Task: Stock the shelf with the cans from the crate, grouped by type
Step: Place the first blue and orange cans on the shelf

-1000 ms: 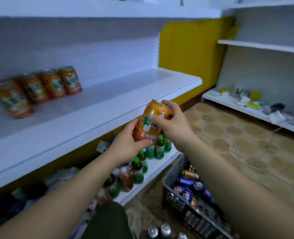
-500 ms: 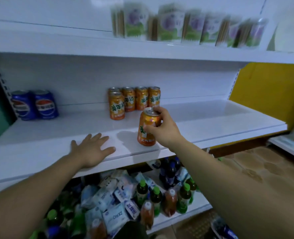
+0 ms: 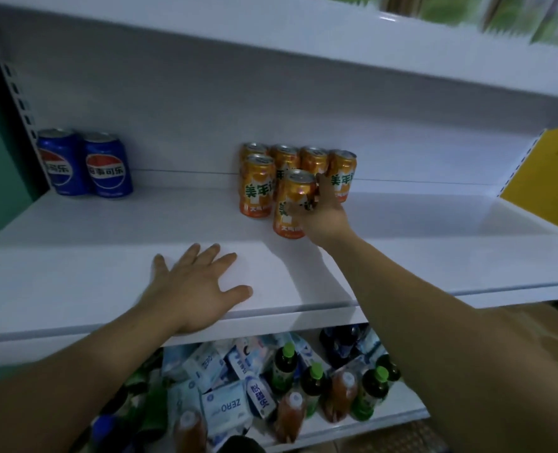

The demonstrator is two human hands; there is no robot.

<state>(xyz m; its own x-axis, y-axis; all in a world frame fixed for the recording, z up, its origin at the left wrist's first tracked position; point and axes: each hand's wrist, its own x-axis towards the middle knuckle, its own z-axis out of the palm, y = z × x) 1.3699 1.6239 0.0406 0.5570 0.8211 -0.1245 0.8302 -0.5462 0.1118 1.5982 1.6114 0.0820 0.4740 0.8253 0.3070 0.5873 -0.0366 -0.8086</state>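
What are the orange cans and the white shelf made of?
The orange cans look like thin metal: glossy printed sides and silvery rimmed tops. The shelf seems to be painted sheet metal. It is smooth, white and faintly shiny, with punched slots in its upright, though I can't be sure.

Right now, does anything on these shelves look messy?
Yes, the bottom shelf: packets and bottles are jumbled together. Above, the blue cans and orange cans stand upright in neat separate groups.
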